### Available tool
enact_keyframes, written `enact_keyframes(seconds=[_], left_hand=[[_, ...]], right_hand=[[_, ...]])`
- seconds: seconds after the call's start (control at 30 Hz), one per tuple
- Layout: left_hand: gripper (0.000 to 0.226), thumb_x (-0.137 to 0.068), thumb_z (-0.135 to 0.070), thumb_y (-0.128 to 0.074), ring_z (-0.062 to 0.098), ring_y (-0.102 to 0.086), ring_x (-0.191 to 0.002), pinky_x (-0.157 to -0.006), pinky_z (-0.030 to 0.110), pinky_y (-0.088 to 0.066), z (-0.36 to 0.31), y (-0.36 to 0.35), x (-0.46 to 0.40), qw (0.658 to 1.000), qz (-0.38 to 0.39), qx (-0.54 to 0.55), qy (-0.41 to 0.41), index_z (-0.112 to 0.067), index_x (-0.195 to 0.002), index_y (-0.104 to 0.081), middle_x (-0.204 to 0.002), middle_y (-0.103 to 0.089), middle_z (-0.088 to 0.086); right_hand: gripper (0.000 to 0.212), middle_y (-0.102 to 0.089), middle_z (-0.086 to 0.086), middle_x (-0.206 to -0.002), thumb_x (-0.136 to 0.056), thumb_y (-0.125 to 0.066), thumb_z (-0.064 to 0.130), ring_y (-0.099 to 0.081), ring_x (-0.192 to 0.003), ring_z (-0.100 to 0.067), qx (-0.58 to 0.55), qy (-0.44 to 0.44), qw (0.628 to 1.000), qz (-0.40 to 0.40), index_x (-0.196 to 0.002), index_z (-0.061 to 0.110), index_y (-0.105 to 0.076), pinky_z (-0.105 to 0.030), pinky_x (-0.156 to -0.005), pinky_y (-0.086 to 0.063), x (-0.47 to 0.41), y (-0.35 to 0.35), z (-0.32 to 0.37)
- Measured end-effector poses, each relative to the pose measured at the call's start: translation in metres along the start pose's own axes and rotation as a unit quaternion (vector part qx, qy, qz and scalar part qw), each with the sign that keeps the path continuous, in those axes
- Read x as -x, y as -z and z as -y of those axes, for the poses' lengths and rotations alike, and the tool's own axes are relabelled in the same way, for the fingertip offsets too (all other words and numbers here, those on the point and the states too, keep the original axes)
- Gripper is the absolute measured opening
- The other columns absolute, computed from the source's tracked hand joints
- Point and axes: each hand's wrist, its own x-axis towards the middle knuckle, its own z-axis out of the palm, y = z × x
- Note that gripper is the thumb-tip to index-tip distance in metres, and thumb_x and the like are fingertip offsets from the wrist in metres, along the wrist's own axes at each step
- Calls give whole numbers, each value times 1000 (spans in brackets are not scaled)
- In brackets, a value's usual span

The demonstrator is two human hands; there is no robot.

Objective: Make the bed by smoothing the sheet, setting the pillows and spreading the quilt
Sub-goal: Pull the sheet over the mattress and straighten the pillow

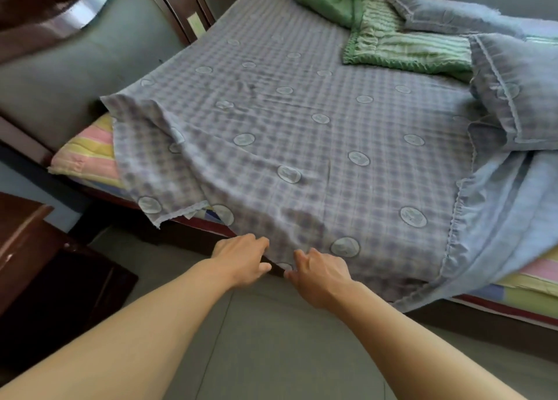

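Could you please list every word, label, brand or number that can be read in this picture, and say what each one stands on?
No text can be read.
The pale sticker on the dark wooden headboard: too blurred to read.
The oval emblems on the checked sheet: they seem to hold a drawn figure, too blurred to tell; no letters show.

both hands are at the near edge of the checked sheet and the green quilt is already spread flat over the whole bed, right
Not quite. The head view shows the green quilt bunched at the far end beside the pillows, not spread. The rest holds: the left hand and right hand are at the near edge of the checked sheet.
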Motion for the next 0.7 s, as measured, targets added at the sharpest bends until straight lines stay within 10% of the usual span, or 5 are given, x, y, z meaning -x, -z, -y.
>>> enact_keyframes(seconds=[0.7], left_hand=[[40,-91,-23,-56,27,-43,-122,-90,43,-42,190,17,-86,980,-41,50,190,-18,-127,-41,-130,-38,7]], right_hand=[[42,-37,-8,-132,-88,-59,20,-42,-118,-27,25,228,970,-79,-128,13,-46,-35,-91,-41,-211,26,131]])
